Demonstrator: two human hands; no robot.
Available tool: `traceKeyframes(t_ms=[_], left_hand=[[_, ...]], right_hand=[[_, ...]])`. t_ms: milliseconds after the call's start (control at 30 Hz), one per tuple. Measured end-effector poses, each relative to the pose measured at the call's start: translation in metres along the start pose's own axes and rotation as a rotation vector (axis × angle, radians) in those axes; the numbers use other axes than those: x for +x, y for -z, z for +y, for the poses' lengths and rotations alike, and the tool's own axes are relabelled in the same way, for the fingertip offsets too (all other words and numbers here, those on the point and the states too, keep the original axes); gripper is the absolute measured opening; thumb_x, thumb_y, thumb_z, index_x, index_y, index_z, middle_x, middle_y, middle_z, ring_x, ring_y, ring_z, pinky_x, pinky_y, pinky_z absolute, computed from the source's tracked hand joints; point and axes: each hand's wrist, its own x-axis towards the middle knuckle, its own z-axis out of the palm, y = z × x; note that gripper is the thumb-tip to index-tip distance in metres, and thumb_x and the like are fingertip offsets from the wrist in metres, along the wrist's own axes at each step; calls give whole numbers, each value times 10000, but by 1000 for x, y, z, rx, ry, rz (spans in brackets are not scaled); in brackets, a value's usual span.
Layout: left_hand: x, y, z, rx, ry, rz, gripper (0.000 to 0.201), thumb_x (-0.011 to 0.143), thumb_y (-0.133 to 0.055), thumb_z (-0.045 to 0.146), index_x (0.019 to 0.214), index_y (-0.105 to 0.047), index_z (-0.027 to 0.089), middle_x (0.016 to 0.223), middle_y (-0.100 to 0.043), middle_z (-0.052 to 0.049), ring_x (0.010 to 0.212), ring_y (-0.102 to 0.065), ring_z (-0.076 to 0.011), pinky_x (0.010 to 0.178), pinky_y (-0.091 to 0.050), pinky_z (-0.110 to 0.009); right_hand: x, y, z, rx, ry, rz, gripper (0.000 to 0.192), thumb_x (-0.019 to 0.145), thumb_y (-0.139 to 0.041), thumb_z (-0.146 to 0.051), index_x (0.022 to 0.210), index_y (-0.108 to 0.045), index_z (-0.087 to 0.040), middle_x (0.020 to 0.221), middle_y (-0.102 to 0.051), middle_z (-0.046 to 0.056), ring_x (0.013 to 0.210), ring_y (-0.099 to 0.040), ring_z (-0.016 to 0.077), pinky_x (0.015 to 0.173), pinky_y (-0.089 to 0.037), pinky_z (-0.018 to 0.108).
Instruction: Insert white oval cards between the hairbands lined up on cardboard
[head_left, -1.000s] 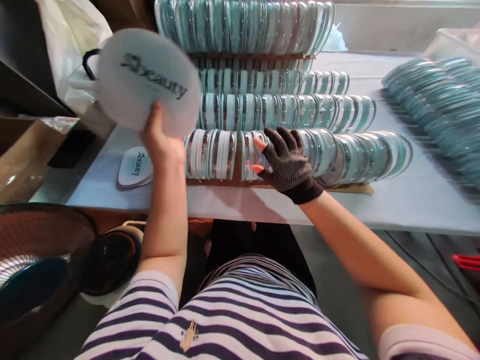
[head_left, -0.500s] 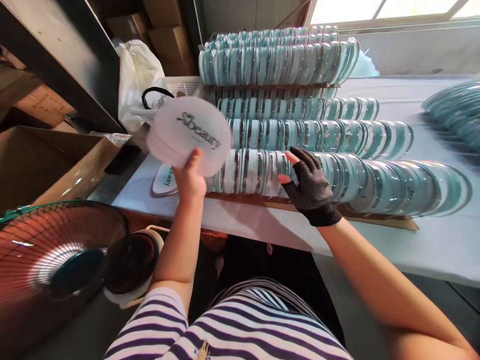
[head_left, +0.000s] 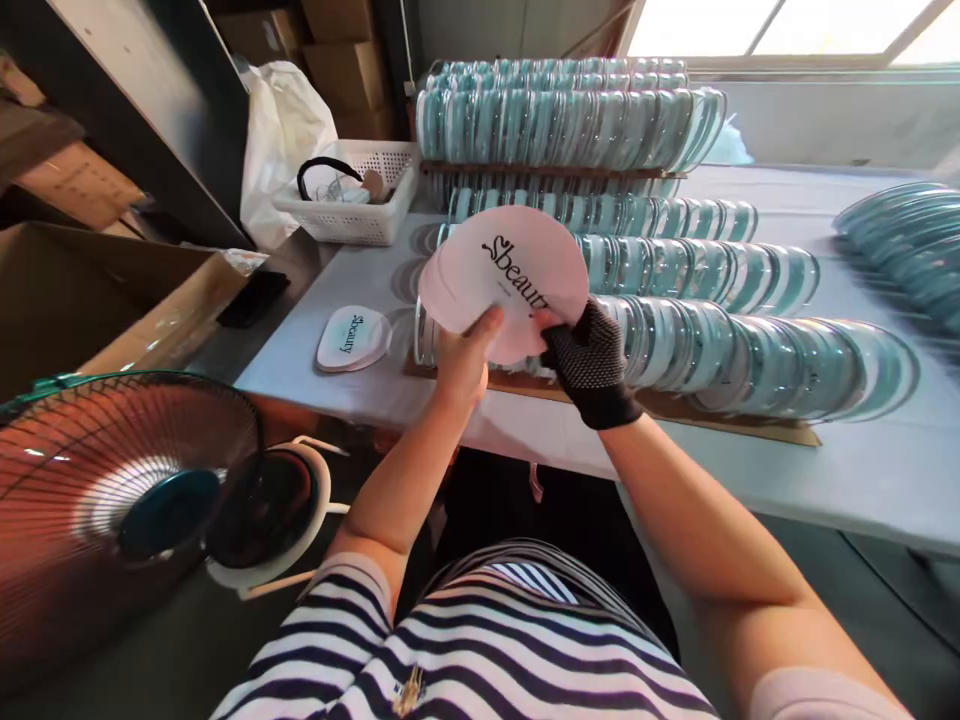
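My bare left hand (head_left: 466, 358) grips the lower left edge of some pale pink rounded cards (head_left: 465, 262) printed "Sbeauty", thumb on top. At their lower right edge, my right hand (head_left: 589, 360), in a dark dotted fingerless glove, pinches the same cards. They are slightly fanned and held above the front row of clear round glass lids (head_left: 720, 350). How many cards there are I cannot tell. A smaller pile of similar printed cards (head_left: 352, 338) lies on the white-covered table to the left.
More rows of glass pieces (head_left: 555, 130) stand behind, with another group (head_left: 911, 240) at the far right. A white basket (head_left: 352, 222) holds small items. A large fan (head_left: 165, 510) and an open cardboard box (head_left: 112, 290) are at the left.
My left hand has carried the cards to the right, in front of me. My right hand, earlier apart from them with fingers spread, now grips their right edge. The basket and small pile are uncovered.
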Motion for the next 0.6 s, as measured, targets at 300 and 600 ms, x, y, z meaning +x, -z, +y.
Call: traceKeyframes(t_ms=[300,600], left_hand=[[86,-25,18,-121,176,-66,250,955,-551,199,1183,-645,236,1365,-650,-36,1308,-578,-225,1078,-512,-424],[101,-36,-18,-163,382,-55,259,940,-540,154,1168,-636,233,1304,-681,-66,1278,-600,-230,1064,-497,-506]], right_hand=[[-58,54,-13,-623,-88,27,532,892,-417,-435,1297,-618,-155,820,-720,150,632,-649,282,558,-488,377],[-33,0,-6,-614,-159,-260,506,869,-441,-279,1348,-572,-185,869,-746,125,672,-664,268,545,-416,307]])
